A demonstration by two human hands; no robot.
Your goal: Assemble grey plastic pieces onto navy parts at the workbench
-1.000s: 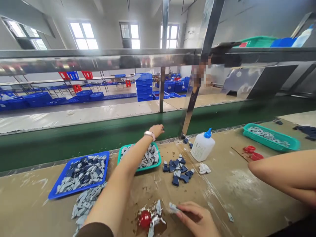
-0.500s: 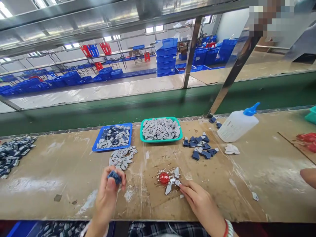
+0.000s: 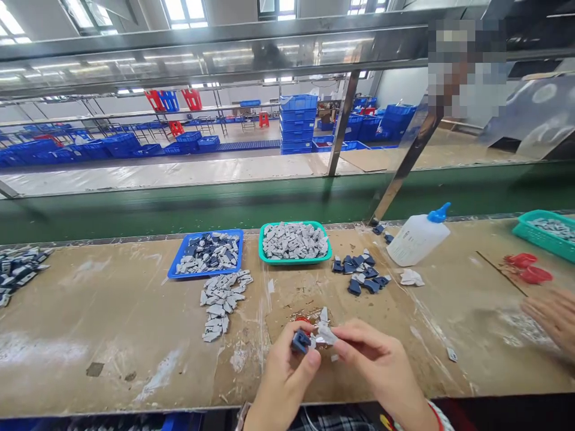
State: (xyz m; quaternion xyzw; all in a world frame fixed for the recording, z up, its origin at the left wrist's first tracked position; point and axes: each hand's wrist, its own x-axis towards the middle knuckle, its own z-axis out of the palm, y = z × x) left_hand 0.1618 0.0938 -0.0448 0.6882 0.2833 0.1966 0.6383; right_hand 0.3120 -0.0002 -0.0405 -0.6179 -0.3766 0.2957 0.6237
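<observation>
My left hand (image 3: pixel 287 371) is closed on a small dark blue plastic part (image 3: pixel 300 341). Close beside it, my right hand (image 3: pixel 381 365) pinches a light grey plastic piece (image 3: pixel 327 333) between thumb and fingers. The two parts are near each other; whether they touch I cannot tell. Under the hands lies a piece of brown cardboard (image 3: pixel 278 317), with another grey piece (image 3: pixel 323 315) on it. A red round object (image 3: pixel 305 321) there is mostly hidden behind my left fingers.
A blue tray (image 3: pixel 171 272) of mixed parts and a green tray (image 3: pixel 294 261) of grey pieces stand behind. Loose grey pieces (image 3: pixel 222 299) and dark blue parts (image 3: pixel 362 270) lie around. On the right are a white bottle (image 3: pixel 415 240) and another person's hand (image 3: pixel 552 317).
My left hand has moved right with the dark blue part, up to my right hand. The right hand has lifted a grey piece. The view has tilted up; more of the other person's hand shows.
</observation>
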